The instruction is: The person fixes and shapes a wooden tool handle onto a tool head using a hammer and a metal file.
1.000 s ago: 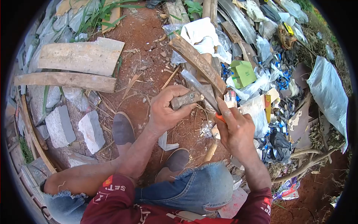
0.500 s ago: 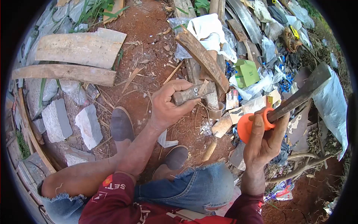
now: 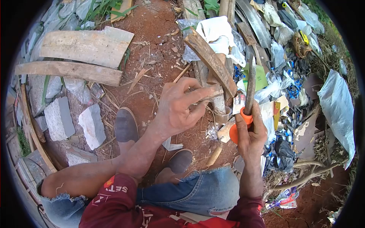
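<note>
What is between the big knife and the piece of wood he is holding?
Nothing visible. The right hand holds the knife upright by its orange handle, blade up. The left hand grips the piece of wood just beside it, with only open air between them.

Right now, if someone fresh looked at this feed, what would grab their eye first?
Most likely the blade with the orange handle, held upright in the right hand at centre right. Next, the left hand at centre, gripping a short piece of wood over the red dirt. Behind them, a heap of plastic bags and scrap fills the right side, with weathered planks at upper left.
</note>
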Demonstrator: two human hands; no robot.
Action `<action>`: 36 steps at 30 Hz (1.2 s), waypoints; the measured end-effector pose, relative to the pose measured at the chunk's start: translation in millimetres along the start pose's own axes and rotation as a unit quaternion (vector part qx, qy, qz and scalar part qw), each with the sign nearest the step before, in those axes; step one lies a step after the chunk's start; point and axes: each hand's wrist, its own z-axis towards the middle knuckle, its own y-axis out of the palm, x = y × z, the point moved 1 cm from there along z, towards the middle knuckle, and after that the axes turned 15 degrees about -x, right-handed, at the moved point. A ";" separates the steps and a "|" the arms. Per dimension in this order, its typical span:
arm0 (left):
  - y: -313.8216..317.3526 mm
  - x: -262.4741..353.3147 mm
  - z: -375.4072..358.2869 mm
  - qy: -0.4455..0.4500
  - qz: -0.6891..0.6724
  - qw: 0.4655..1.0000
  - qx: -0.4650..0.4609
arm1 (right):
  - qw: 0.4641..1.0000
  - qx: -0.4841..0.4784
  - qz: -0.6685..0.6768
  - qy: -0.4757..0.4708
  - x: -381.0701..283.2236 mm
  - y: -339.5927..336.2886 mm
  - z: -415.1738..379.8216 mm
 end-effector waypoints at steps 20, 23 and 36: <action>23.4 -30.8 -16.7 -0.032 -0.160 0.974 0.158 | 0.922 -0.177 0.315 0.137 6.9 37.5 -5.1; 25.6 -32.7 -14.8 -0.002 -0.134 0.980 0.150 | 0.885 -0.183 0.406 0.138 -20.6 9.4 -2.9; 27.4 -28.9 -17.7 0.045 -0.074 0.990 0.113 | 0.958 -0.218 0.162 0.095 -48.4 -23.5 -7.4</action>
